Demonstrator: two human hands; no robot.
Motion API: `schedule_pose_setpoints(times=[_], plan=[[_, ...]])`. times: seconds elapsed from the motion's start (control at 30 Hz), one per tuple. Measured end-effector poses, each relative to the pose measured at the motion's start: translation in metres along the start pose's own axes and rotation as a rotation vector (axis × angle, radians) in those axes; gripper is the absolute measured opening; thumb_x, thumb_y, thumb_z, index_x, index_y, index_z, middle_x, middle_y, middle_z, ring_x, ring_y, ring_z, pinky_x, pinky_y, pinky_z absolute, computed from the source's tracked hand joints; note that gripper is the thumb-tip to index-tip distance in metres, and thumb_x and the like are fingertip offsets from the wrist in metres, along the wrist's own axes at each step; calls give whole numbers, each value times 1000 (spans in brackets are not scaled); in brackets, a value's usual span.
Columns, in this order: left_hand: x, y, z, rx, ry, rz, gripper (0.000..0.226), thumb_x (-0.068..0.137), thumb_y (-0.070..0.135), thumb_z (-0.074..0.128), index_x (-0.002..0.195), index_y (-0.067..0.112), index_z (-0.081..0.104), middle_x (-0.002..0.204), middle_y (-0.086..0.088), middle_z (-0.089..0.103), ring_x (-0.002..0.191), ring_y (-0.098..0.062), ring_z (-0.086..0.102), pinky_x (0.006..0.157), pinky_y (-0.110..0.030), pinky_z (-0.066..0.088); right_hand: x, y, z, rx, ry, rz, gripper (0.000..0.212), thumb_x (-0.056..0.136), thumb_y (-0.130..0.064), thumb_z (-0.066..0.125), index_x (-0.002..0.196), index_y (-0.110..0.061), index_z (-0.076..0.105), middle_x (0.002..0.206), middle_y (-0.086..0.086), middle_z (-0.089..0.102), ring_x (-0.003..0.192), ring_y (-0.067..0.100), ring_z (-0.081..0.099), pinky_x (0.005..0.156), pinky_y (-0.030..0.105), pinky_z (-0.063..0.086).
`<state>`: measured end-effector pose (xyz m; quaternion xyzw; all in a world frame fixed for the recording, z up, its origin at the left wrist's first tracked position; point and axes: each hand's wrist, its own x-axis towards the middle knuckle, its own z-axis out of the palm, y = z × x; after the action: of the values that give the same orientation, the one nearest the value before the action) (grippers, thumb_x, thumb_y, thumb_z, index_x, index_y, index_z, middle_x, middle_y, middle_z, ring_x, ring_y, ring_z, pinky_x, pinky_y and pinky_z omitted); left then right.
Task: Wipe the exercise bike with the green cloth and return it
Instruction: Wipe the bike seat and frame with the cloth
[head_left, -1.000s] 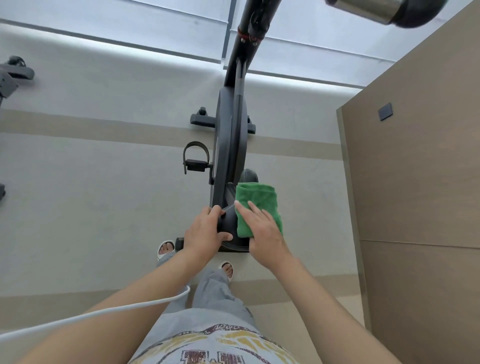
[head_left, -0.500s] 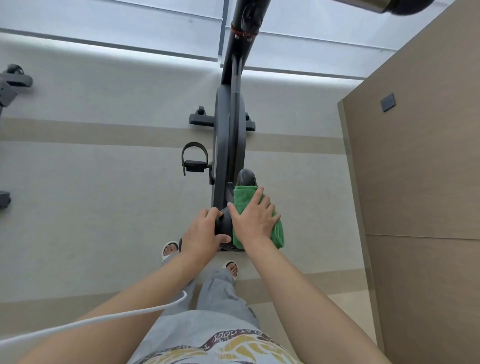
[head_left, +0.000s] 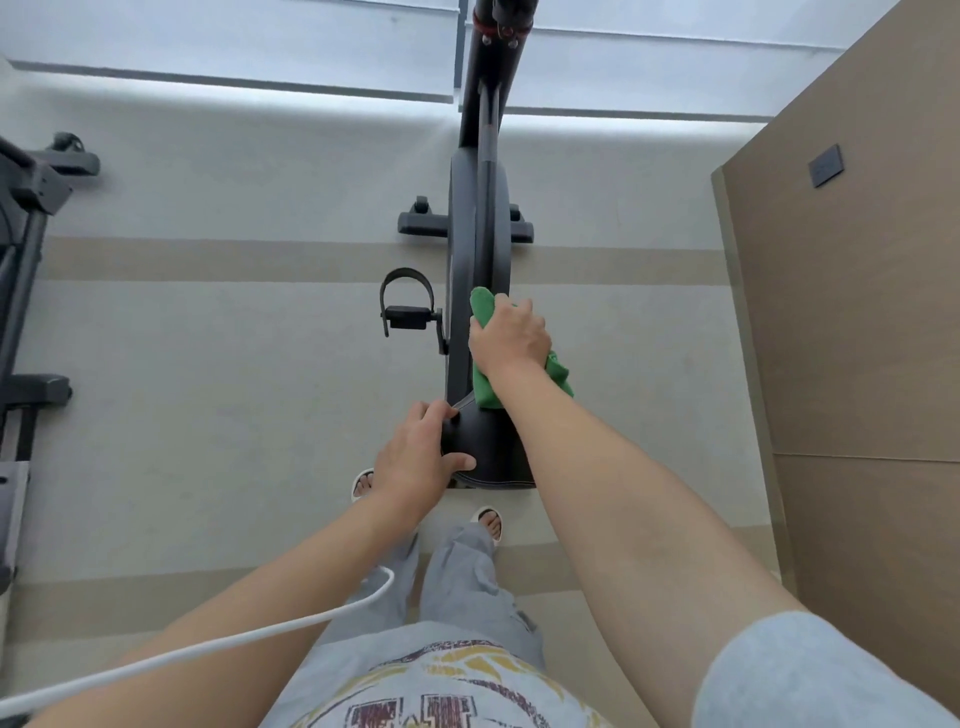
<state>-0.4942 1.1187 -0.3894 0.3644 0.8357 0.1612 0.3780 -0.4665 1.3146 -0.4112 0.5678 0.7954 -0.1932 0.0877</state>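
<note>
The black exercise bike (head_left: 480, 223) stood on the pale floor (head_left: 208, 364), seen from above. The right hand (head_left: 511, 338) lay on the crumpled green cloth (head_left: 485, 387) and pressed it against the right side of the bike's frame, just in front of the black padded saddle (head_left: 488, 447); its fingers were bent over the cloth and held it. The left hand (head_left: 418, 457) held the left edge of the saddle, with the thumb on top and the fingers curled around the side. A black pedal with a strap (head_left: 405, 309) stuck out on the left of the frame. A white cable (head_left: 208, 647) crossed over the left forearm.
</note>
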Motion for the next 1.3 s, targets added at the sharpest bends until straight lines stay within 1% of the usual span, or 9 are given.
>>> schedule_pose_setpoints(times=[0.17, 0.3, 0.43, 0.6, 0.73, 0.83, 0.97, 1.13, 1.3], plan=[[-5, -4, 0, -27, 3, 35, 57, 83, 40, 84, 129, 31, 53, 122, 7, 54, 107, -24, 62, 81, -43, 54, -41, 40, 0, 226, 30, -127, 60, 101, -53, 55, 154, -27, 41, 138, 10, 51, 116, 37, 58, 94, 47, 51], [-3, -6, -2, -87, -34, 30, 59, 82, 37, 87, 130, 29, 55, 121, 7, 54, 108, -22, 61, 86, -40, 52, -117, 95, 17, 4, 94, -135, 74, 101, -65, 40, 163, -27, 27, 153, 6, 48, 127, 34, 54, 99, 53, 47], [0, -3, -4, -78, -43, 27, 59, 80, 35, 88, 128, 26, 54, 119, 7, 53, 103, -22, 59, 81, -35, 46, -153, 113, 34, -35, 89, -80, 80, 98, -72, 26, 165, -29, 22, 168, 6, 27, 152, 38, 30, 105, 60, 46], [3, 1, -3, -38, -31, 21, 56, 81, 34, 88, 125, 26, 53, 118, 8, 51, 94, -19, 54, 76, -34, 41, -129, 98, 30, 41, 123, 45, 63, 99, -63, 38, 150, -26, 44, 150, 2, 47, 129, 34, 49, 93, 57, 50], [0, 3, 1, 5, -12, 12, 54, 84, 36, 85, 127, 27, 53, 119, 9, 49, 97, -20, 56, 76, -35, 43, -91, 105, 9, 278, -17, 108, 46, 105, -57, 45, 125, -19, 61, 125, 8, 65, 113, 38, 60, 89, 46, 47], [-4, 4, 3, 56, -1, 25, 51, 88, 37, 81, 129, 27, 51, 123, 7, 50, 101, -24, 59, 76, -37, 45, -64, 107, -5, 391, -126, 197, 46, 105, -57, 44, 121, -18, 62, 117, 12, 71, 111, 38, 65, 84, 41, 43], [-4, 4, 2, 85, -2, 20, 50, 89, 36, 79, 129, 28, 51, 123, 5, 50, 104, -26, 60, 77, -39, 46, -79, 104, -1, 373, -36, 146, 46, 105, -59, 43, 119, -19, 59, 114, 9, 70, 107, 38, 65, 84, 44, 45], [-4, 0, 1, 42, 2, 25, 54, 86, 41, 82, 129, 32, 51, 123, 8, 52, 100, -23, 62, 81, -41, 53, -138, 104, 33, 55, 180, -98, 66, 103, -60, 34, 155, -20, 46, 157, 5, 49, 145, 31, 43, 113, 58, 37], [-7, -23, -10, -62, -98, 59, 77, 79, 41, 89, 144, 41, 47, 127, 14, 49, 101, -16, 63, 87, -39, 56, -180, 108, 47, -123, 155, -361, 67, 107, -52, 38, 166, -22, 29, 175, 2, 21, 163, 31, 14, 127, 62, 19]])
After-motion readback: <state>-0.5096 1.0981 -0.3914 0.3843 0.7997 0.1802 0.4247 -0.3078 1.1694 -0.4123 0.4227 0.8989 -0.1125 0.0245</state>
